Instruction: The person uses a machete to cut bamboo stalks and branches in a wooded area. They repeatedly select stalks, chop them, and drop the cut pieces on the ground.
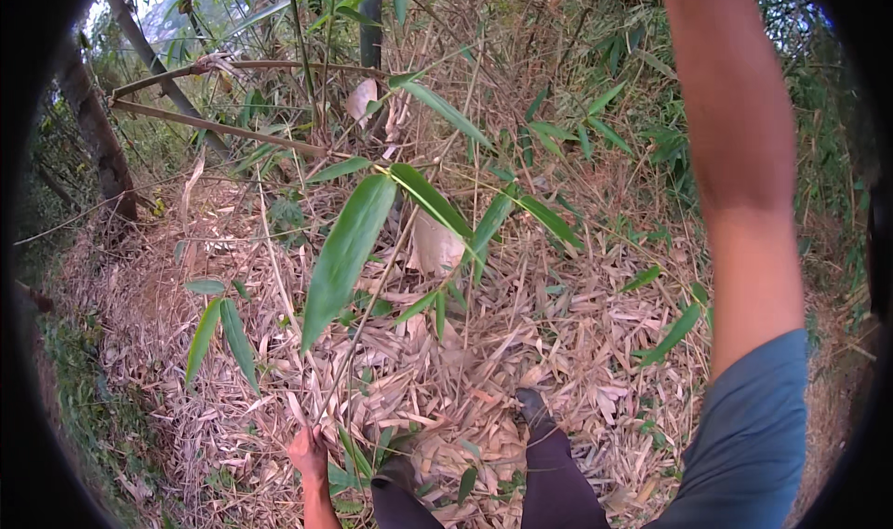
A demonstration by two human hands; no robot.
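Observation:
My left hand (pixel 309 453), low and left of centre, is closed around a thin bamboo branch (pixel 359 336). The branch slants up and to the right from my fist. Long green bamboo leaves (pixel 350 254) spread across the middle of the view, close in front of me. My right arm (pixel 744 166) is stretched up along the right side, in a blue sleeve. It leaves the picture at the top, so the right hand and anything in it are hidden.
Dry fallen leaves (pixel 595 343) cover the ground around my feet. A bent brown cane (pixel 233 129) crosses at the upper left, near a dark trunk (pixel 96 138). Dense bamboo stems and twigs (pixel 558 54) stand at the back.

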